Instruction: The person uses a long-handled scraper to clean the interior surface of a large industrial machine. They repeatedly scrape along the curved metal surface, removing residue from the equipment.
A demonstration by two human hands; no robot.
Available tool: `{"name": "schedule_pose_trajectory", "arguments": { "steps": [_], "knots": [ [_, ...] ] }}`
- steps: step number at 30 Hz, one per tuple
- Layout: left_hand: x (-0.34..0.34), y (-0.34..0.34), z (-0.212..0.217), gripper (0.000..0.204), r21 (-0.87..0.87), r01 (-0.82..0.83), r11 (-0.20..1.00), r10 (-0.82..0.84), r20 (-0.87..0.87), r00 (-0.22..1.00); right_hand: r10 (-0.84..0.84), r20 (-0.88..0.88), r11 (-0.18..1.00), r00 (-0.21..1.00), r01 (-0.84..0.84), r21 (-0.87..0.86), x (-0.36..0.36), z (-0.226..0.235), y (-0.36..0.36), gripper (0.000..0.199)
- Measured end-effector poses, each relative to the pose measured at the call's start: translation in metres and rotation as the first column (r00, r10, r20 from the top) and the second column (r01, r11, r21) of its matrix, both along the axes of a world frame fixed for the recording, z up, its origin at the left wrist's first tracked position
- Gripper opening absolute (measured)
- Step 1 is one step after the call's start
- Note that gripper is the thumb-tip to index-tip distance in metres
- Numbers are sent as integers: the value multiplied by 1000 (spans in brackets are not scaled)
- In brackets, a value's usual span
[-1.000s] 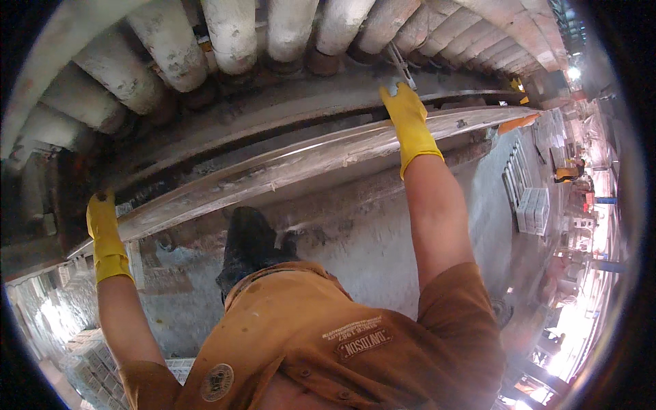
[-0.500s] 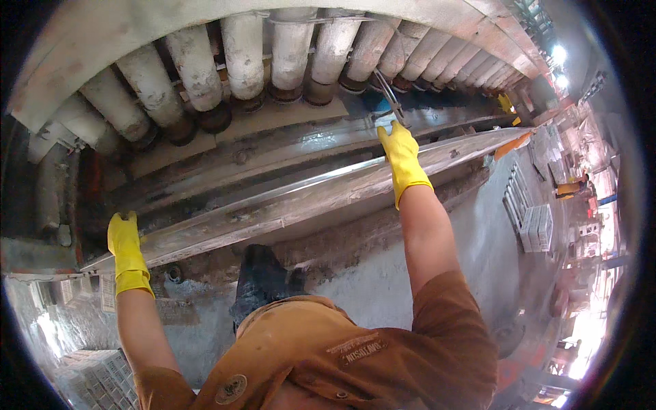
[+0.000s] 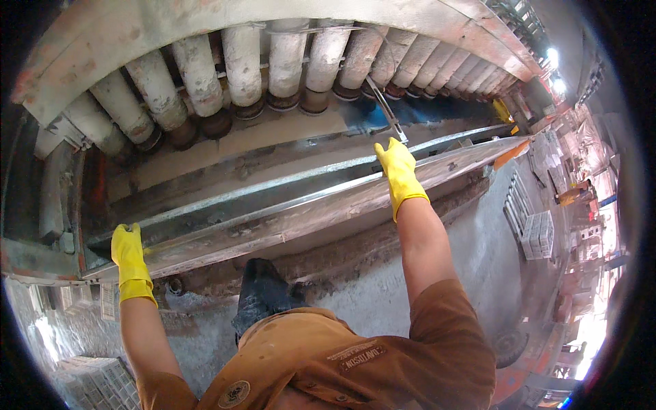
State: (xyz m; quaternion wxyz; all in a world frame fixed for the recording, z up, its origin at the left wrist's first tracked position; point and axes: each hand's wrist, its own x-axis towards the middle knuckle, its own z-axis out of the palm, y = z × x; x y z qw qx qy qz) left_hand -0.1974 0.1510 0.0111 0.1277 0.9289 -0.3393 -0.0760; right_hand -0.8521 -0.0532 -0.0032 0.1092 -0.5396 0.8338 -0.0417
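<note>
I see one long metal rail running from lower left to upper right; all positions below are given relative to it. Two hands are in view, both in yellow gloves. My left hand sits at the rail's lower left end, fingers curled over the edge and closed on it. My right hand rests on the rail well toward its upper right end, palm down with the fingers fairly flat; I cannot tell whether it is clamping the rail or only pressing on it. One thin metal rod rises just above the right hand. Above the rail I count roughly a dozen pale cylinders in one curved row. Below the rail lies one grey floor. One dark boot stands below the rail's middle.
</note>
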Motion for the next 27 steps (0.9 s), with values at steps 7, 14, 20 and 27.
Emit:
{"name": "schedule_pose_trajectory", "arguments": {
  "steps": [7,14,20,27],
  "knots": [
    [-4,1,-9,50,-35,-1,999,1,-18,1000,6,-36,989,999,-11,-145,-14,-16,6,62],
    [-1,21,-27,52,4,-7,1000,6,49,999,1,31,993,1000,2,-117,-25,-16,20,71],
    [-47,51,4,53,2,-2,1000,2,11,1000,6,6,964,1000,-4,-268,-47,-36,45,56],
    [-27,76,-24,55,58,31,998,-41,180,983,41,15,973,999,-37,-228,-53,-34,58,63]
  ]
}}
